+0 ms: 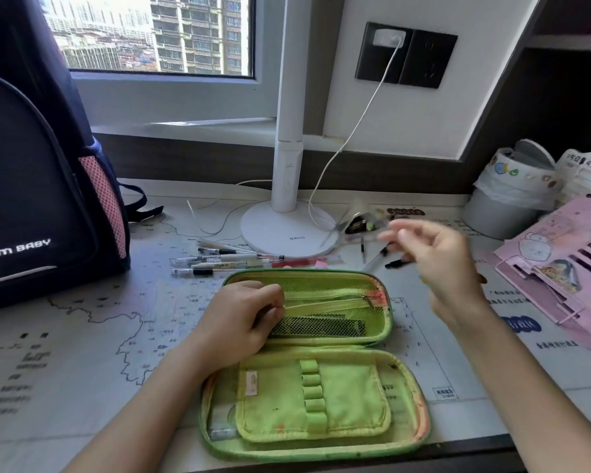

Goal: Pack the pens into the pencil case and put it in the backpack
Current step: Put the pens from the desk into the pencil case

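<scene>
Green pencil case (316, 367), laid open on counter (82, 336)

Left hand (243, 322) is curled shut on the upper half; right hand (437, 257) is raised (blurred, fingers' state indiscernible); pens (219, 262) beyond.

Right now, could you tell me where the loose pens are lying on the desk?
In the head view, the pens lie in a small cluster on the desk, just behind the open green pencil case, between the backpack at left and the white lamp base.
</scene>
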A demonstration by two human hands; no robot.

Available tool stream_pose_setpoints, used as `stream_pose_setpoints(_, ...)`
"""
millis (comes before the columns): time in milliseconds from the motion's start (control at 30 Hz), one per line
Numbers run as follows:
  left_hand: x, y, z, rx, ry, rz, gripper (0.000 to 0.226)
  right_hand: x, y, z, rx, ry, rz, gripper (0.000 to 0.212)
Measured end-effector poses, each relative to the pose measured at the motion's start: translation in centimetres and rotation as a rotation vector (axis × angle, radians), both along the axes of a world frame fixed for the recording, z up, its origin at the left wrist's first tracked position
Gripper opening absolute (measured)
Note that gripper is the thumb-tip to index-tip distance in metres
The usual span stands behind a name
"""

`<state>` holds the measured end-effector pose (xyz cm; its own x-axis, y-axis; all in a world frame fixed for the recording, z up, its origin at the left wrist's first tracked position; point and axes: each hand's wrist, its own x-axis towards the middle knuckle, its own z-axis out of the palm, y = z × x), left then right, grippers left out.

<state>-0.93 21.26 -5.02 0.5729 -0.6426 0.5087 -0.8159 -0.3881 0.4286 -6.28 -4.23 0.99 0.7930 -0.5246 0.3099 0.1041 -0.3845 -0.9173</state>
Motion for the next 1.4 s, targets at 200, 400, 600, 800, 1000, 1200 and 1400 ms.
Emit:
stream_pose_setpoints(200,-0.4,0.0,0.6,-0.025,-0.091,-0.042,0.009,-1.0,4.8,-2.8,0.092,0.286,0.318,0.015)
stream_pose_setpoints(400,0.2,-0.3,0.2,0.031,-0.168,-0.008,0.008,0.2,5.1,-2.5,-0.562,0.449,0.349,0.012)
stream_pose_setpoints(600,0.5,-0.5,-0.6,0.01,-0.039,0.002,0.009,1.5,4.6,-2.9,-0.844,0.427,0.374,0.036)
stream_pose_setpoints(800,0.6,-0.4,-0.6,-0.036,0.078,0.033,0.008,4.9,-2.5,-4.2,-0.681,0.413,-0.279,0.021)
stream_pose_setpoints(1000,2.5,-1.1,0.6,-0.074,0.111,0.167,0.008,10.6,-4.1,-4.0,-0.588,0.601,-0.263,0.035)
stream_pose_setpoints(1200,4.9,-1.2,1.6,0.327,0.116,0.16,0.01,13.2,-4.1,-4.7,-0.598,0.891,-0.225,0.014)
stream_pose_setpoints(1400,5.6,-0.9,0.7,0.35,0.098,0.134,0.014,14.9,-7.3,-4.2,-0.152,0.544,-0.286,0.009)
